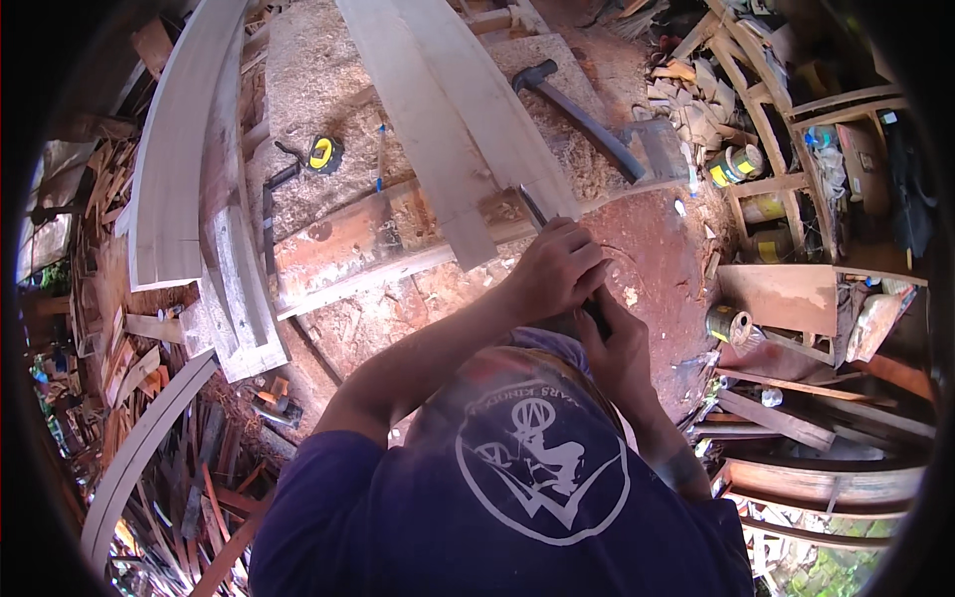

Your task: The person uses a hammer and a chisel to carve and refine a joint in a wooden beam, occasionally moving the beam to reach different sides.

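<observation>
A long pale wooden board (423,109) lies on the workbench, with a notch cut into its near end between two tongues. Both my hands are closed on a chisel (533,206), its narrow metal blade tip resting at the edge of the notch. My left hand (559,267) wraps round the blade part. Lower down, my right hand (615,343) grips the dark handle, which is mostly hidden by the fingers. To the right of the board lies a hammer (587,124), head pointing away. A yellow and black tape measure (322,154) sits left of the board.
More pale planks (184,149) lie along the left. A thin blue-ended pencil (380,164) rests on the sawdust-covered bench (308,90). Tin cans (731,323) and wooden frames (781,298) stand at the right. Scrap wood (224,507) piles up at lower left.
</observation>
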Action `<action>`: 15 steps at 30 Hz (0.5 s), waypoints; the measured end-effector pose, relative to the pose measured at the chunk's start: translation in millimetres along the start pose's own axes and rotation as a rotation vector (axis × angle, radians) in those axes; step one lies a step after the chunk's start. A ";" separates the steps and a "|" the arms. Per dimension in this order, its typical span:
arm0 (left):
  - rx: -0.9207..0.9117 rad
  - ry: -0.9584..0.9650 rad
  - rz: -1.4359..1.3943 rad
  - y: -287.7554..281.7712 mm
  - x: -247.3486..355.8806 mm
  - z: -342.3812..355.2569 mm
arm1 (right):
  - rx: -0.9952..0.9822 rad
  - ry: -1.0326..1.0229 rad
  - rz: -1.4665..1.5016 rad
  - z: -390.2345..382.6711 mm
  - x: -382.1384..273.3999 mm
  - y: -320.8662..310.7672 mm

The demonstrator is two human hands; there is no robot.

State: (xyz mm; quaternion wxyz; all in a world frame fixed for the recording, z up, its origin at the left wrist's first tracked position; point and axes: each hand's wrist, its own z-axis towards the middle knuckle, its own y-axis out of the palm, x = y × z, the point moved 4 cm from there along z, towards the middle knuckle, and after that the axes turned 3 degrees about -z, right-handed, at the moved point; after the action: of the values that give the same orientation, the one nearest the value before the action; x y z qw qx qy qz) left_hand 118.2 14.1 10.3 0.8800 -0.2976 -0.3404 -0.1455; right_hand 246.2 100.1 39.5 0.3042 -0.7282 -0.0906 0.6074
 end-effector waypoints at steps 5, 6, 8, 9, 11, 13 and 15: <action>0.022 -0.001 -0.024 0.9 -1.6 -0.7 | -0.050 0.018 -0.079 3.6 -2.0 -2.3; 0.025 0.003 -0.036 1.0 -1.9 -2.3 | -0.064 0.026 -0.076 3.0 -0.8 -1.4; 0.012 0.009 -0.055 0.9 -4.1 -5.2 | -0.057 0.043 -0.082 1.9 1.5 1.4; 0.001 0.013 -0.059 0.5 -6.1 -6.8 | -0.043 0.042 -0.061 1.6 2.2 4.1; -0.010 0.017 -0.068 -0.8 -12.0 -9.3 | -0.022 0.011 -0.124 1.3 1.9 10.8; -0.027 0.005 -0.080 -1.2 -18.9 -10.1 | -0.004 -0.015 -0.139 2.7 1.9 15.2; -0.019 0.050 -0.043 -0.7 -22.5 -7.2 | -0.009 -0.031 -0.119 7.3 4.7 13.8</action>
State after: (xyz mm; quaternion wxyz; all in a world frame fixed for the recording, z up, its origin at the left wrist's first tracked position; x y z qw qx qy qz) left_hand 105.2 10.3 -9.1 0.8821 -0.2948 -0.3230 -0.1750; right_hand 237.3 93.9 27.4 0.3353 -0.7133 -0.1411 0.5990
